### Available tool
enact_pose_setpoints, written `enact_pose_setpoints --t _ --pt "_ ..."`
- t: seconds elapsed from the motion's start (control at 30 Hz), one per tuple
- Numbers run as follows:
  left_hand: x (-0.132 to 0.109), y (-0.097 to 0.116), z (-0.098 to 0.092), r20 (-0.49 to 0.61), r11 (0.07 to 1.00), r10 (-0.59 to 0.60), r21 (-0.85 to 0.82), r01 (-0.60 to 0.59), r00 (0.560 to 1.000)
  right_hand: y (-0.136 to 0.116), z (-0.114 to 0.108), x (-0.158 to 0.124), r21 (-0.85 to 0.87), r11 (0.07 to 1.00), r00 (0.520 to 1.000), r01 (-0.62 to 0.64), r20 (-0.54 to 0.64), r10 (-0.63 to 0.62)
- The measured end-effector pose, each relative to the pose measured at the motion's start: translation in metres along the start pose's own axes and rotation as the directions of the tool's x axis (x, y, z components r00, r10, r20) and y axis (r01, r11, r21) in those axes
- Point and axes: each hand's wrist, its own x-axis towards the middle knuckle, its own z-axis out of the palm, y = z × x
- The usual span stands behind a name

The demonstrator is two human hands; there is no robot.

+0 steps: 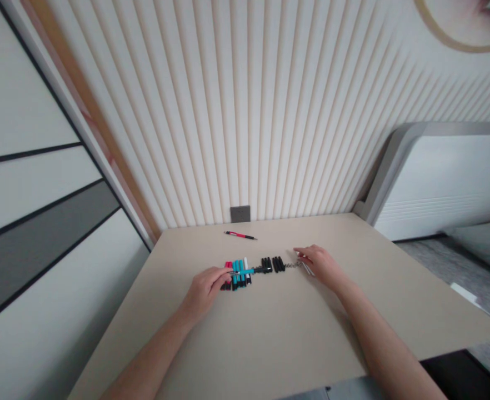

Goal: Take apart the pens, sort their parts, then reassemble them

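Note:
My left hand (206, 286) pinches the clip end of a blue and black pen (247, 271), which lies level over a row of pen barrels. Pink barrels (228, 264), blue barrels (236, 280) and a white barrel (245, 262) sit side by side beneath it. Right of them are short black tubes (278, 264) in two groups, with small springs (290, 265) beyond. My right hand (318, 264) hovers low at the right end of the row, fingers stretched out, over thin white sticks (307, 269). The palm hides part of these sticks.
A red and black pen (240, 235) lies farther back on the beige table (245, 344). Behind it rises a ribbed wall with a dark socket (240, 214). To the right stands a bed with a pale headboard (449, 178); a cabinet (40, 266) is at left.

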Motion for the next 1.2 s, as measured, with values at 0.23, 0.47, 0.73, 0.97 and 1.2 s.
enact_pose_setpoints --t 0.23,0.47,0.73,0.97,1.2 --pt "0.0 -0.001 0.0 -0.017 1.0 0.005 0.011 -0.005 1.0 -0.006 -0.003 0.0 -0.032 0.999 1.0 0.007 0.026 -0.006" --pt "0.0 0.0 0.0 -0.013 1.0 0.014 0.022 -0.013 1.0 -0.006 -0.002 -0.001 -0.029 0.999 0.999 -0.029 0.024 0.03" --pt "0.0 -0.002 0.001 -0.006 1.0 0.005 0.019 -0.005 1.0 -0.006 -0.002 -0.001 -0.069 0.996 0.998 -0.057 0.021 0.059" --pt "0.0 -0.003 0.001 -0.009 1.0 0.014 0.016 -0.014 1.0 -0.004 -0.002 0.0 -0.115 0.993 0.998 -0.002 -0.065 -0.005" --pt "0.0 -0.003 0.001 0.022 0.999 0.022 -0.038 -0.021 1.0 -0.066 0.002 -0.006 0.12 0.982 0.967 0.147 -0.227 -0.117"
